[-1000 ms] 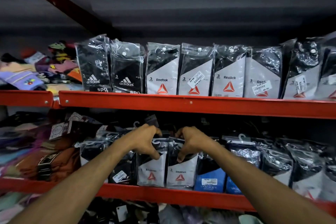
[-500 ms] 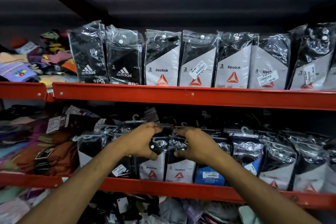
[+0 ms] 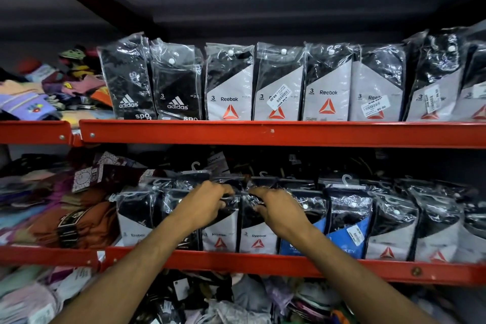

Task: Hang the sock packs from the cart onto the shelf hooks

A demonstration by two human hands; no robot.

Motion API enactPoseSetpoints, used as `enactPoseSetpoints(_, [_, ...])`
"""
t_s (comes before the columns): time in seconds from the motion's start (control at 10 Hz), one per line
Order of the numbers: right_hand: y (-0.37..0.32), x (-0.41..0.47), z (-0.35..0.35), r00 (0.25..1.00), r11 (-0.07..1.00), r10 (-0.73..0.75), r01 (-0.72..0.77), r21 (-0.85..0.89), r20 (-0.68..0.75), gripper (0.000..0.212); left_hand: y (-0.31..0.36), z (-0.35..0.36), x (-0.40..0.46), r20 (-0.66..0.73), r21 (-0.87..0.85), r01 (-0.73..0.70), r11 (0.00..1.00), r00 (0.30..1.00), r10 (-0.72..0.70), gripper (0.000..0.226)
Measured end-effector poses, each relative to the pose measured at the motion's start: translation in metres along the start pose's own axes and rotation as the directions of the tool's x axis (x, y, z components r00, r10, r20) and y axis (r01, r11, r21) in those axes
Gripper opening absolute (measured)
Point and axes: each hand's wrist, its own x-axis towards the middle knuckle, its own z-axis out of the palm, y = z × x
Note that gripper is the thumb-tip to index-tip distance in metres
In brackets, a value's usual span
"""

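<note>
Above the lower red rail [image 3: 263,262] | our left hand [image 3: 202,208] and right hand [image 3: 278,212] pinch upright Reebok sock packs [image 3: 256,221] at the top edges | hooks likely just above, hidden.

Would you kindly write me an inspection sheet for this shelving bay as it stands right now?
Surface: red metal shelves; lower shelf rail and upper shelf rail, both fully stocked.
Job's things: Reebok sock packs standing in the lower row, plastic hanger hooks showing above; two blue packs to their right. No cart in view.
Clutter: loose coloured socks piled at upper left; an orange-brown bundle at lower left; mixed goods under the lower shelf.
Hands: left hand and right hand both pinching the tops of the middle Reebok packs.
Cables: nothing seen.
Surroundings: upper row of adidas packs and Reebok packs standing upright; dark back wall.
</note>
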Motion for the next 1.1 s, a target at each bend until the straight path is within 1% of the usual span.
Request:
enactPoseSetpoints(0.1, [0.004, 0.002, 0.005, 1.0, 1.0, -0.01, 0.01, -0.013, 0.009, 0.042, -0.002, 0.006, 0.001, -0.006, -0.007, 0.009, 1.0, 1.0, -0.009, 0.041])
enactPoseSetpoints(0.2, [0.007, -0.004, 0.005, 0.998, 0.996, -0.065, 0.065, -0.067, -0.004, 0.052, 0.002, 0.015, -0.001, -0.047, 0.007, -0.026, 1.0, 0.999, 0.026, 0.052])
enactPoseSetpoints(0.3, [0.015, -0.018, 0.001, 0.993, 0.982, -0.066, 0.047, -0.183, -0.097, 0.057, 0.01, 0.023, -0.005, -0.095, 0.027, -0.061, 0.998, 0.993, 0.063, 0.062])
enactPoseSetpoints(0.4, [0.025, -0.033, 0.002, 0.994, 0.974, 0.035, -0.058, -0.217, -0.107, 0.059, 0.016, 0.035, -0.007, -0.099, 0.053, -0.091, 0.994, 0.99, 0.096, 0.06])
enactPoseSetpoints(0.5, [0.033, -0.039, 0.006, 0.997, 0.973, 0.057, -0.066, -0.221, -0.048, 0.057, 0.018, 0.049, -0.005, -0.124, 0.054, -0.076, 0.996, 0.989, 0.082, 0.057])
enactPoseSetpoints(0.6, [0.037, -0.039, 0.006, 0.999, 0.979, 0.029, -0.037, -0.202, -0.04, 0.056, 0.019, 0.054, -0.003, -0.174, 0.033, -0.06, 0.998, 0.983, 0.065, 0.056])
enactPoseSetpoints(0.7, [0.043, -0.042, 0.003, 0.996, 0.986, -0.003, -0.011, -0.164, -0.088, 0.059, 0.018, 0.056, -0.004, -0.191, 0.038, -0.066, 0.997, 0.979, 0.072, 0.055])
enactPoseSetpoints(0.8, [0.056, -0.05, -0.002, 0.969, 0.978, 0.076, -0.119, -0.174, -0.235, 0.065, 0.019, 0.056, -0.005, -0.192, 0.051, -0.066, 0.997, 0.979, 0.074, 0.055])
enactPoseSetpoints(0.9, [0.072, -0.055, -0.004, 0.956, 0.95, 0.198, -0.241, -0.197, -0.214, 0.071, 0.019, 0.058, -0.009, -0.205, 0.071, -0.07, 0.995, 0.975, 0.084, 0.054])
enactPoseSetpoints(1.0, [0.08, -0.055, 0.0, 0.968, 0.951, 0.191, -0.224, -0.216, -0.164, 0.074, 0.021, 0.058, -0.009, -0.21, 0.066, -0.067, 0.996, 0.975, 0.08, 0.053])
enactPoseSetpoints(1.1, [0.081, -0.055, 0.0, 0.969, 0.955, 0.192, -0.222, -0.199, -0.157, 0.073, 0.023, 0.059, -0.012, -0.2, 0.127, -0.05, 0.991, 0.977, 0.075, 0.055])
